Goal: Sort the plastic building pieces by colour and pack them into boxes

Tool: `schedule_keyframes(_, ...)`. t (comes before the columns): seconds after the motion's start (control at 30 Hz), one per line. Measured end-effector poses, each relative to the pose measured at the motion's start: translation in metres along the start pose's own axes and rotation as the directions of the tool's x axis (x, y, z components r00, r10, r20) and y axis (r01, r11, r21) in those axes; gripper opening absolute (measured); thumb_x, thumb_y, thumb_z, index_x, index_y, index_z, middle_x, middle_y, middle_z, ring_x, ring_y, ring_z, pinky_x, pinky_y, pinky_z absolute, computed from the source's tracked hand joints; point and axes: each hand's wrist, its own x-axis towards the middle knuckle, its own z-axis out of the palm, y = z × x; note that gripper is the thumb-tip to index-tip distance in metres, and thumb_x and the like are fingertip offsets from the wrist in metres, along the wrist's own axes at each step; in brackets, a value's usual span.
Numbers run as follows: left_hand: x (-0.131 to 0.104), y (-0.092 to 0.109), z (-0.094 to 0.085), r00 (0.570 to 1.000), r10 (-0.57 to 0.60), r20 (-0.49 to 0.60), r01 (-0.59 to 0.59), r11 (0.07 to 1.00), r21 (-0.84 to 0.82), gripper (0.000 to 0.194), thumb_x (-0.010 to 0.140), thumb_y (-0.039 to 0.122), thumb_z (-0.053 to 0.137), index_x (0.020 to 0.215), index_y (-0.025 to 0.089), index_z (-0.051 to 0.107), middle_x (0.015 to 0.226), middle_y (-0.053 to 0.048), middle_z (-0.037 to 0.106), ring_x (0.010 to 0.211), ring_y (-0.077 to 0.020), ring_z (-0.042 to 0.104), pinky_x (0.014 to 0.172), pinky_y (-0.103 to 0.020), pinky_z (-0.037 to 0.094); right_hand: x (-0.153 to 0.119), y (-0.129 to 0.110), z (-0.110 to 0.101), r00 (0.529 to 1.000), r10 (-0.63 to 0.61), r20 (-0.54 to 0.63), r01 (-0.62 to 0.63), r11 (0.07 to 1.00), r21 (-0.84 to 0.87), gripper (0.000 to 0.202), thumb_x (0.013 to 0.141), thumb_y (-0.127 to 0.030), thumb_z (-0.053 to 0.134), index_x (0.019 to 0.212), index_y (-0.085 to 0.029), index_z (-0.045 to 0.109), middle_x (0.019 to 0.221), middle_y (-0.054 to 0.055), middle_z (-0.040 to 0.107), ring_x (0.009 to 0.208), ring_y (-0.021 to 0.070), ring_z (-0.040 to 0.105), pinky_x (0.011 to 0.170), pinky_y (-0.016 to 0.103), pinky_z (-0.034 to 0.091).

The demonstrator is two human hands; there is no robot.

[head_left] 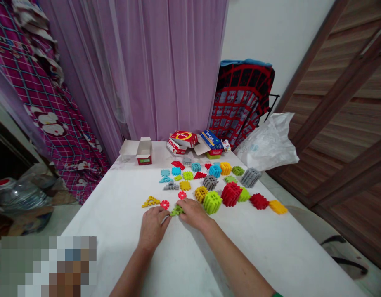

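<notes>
White table (122, 231) stood before purple curtains (153, 70), strewn with colourful blocks. My left hand (152, 226) and right hand (193, 212), fingers curled, together pinched a lime-green block piece (177, 211) at mid-table.

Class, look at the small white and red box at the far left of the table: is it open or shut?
Open. The small box has its white flaps raised and spread outward above its red base.

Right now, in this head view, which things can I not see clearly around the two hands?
- Green block piece: its shape is partly hidden by the left hand and right hand.
- Box labels: the print is too small.
- Lower left corner: blurred into squares.
- Plastic bag: its contents are hidden.
</notes>
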Motion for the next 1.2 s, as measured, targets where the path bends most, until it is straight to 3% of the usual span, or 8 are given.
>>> schedule_keyframes(0.2,-0.002,-0.002,-0.001,0.994,-0.089,-0.068,0.090,0.996,0.023,0.013,0.089,0.032,0.058,0.093,0.027,0.069,0.098,-0.003,0.070,0.097,-0.0216,0.063,0.088,-0.037,0.046,-0.002,0.004,-0.003,0.995,0.090,-0.038,-0.091,0.995,-0.034,0.041,0.080,-0.017,0.055,0.121,-0.019,0.060,0.115,0.011,0.067,0.106,0.0226,0.060,0.088,0.029,0.042)
schedule_keyframes(0.37,-0.002,-0.015,-0.006,0.941,-0.286,-0.183,0.306,0.948,0.092,0.028,0.090,0.034,0.054,0.114,0.023,0.062,0.123,-0.012,0.063,0.115,-0.0305,0.056,0.097,-0.048,0.041,-0.005,0.005,-0.004,0.990,0.137,-0.041,-0.139,0.989,-0.045,0.032,0.082,-0.016,0.054,0.112,-0.018,0.063,0.109,0.010,0.067,0.103,0.0224,0.061,0.085,0.029,0.043)
schedule_keyframes(0.5,0.001,-0.035,-0.012,0.917,-0.362,-0.165,0.385,0.913,0.136,0.039,0.090,0.033,0.052,0.127,0.021,0.055,0.132,-0.015,0.059,0.118,-0.0322,0.055,0.099,-0.051,0.038,-0.010,0.003,-0.005,0.988,0.144,-0.063,-0.148,0.988,-0.048,0.028,0.083,-0.021,0.056,0.110,-0.020,0.064,0.111,0.009,0.065,0.106,0.0228,0.058,0.087,0.029,0.043)
schedule_keyframes(0.67,0.008,-0.055,-0.019,0.930,-0.361,-0.061,0.366,0.916,0.166,0.037,0.089,0.034,0.054,0.125,0.025,0.059,0.110,-0.008,0.072,0.103,-0.0267,0.064,0.094,-0.044,0.042,-0.015,0.002,-0.003,0.976,0.106,-0.189,-0.105,0.994,0.017,0.026,0.086,-0.021,0.055,0.110,-0.021,0.064,0.113,0.008,0.063,0.108,0.0230,0.056,0.090,0.031,0.044)
schedule_keyframes(0.8,0.015,-0.062,-0.022,0.947,-0.320,-0.016,0.318,0.931,0.177,0.028,0.090,0.033,0.052,0.113,0.028,0.066,0.109,-0.005,0.074,0.102,-0.0241,0.065,0.092,-0.039,0.043,-0.016,0.006,0.005,0.946,0.044,-0.321,-0.006,0.993,0.117,0.023,0.090,-0.017,0.050,0.105,-0.021,0.066,0.111,0.008,0.065,0.107,0.0210,0.056,0.096,0.030,0.042)
schedule_keyframes(0.97,0.025,-0.065,-0.021,0.961,-0.276,0.011,0.269,0.945,0.187,0.026,0.089,0.033,0.053,0.110,0.028,0.068,0.108,-0.004,0.075,0.101,-0.0240,0.067,0.092,-0.038,0.044,-0.018,0.010,0.015,0.889,-0.007,-0.458,0.103,0.977,0.186,0.026,0.091,-0.012,0.045,0.102,-0.020,0.068,0.107,0.008,0.068,0.103,0.0200,0.059,0.096,0.030,0.044)
schedule_keyframes(1.2,0.047,-0.055,-0.006,0.971,-0.235,0.035,0.226,0.960,0.165,0.025,0.089,0.033,0.055,0.110,0.026,0.068,0.107,-0.004,0.075,0.100,-0.0230,0.067,0.092,-0.037,0.044,-0.021,0.012,0.022,0.859,0.009,-0.512,0.119,0.969,0.217,0.029,0.091,-0.012,0.043,0.104,-0.019,0.069,0.103,0.008,0.070,0.099,0.0199,0.061,0.092,0.031,0.047)
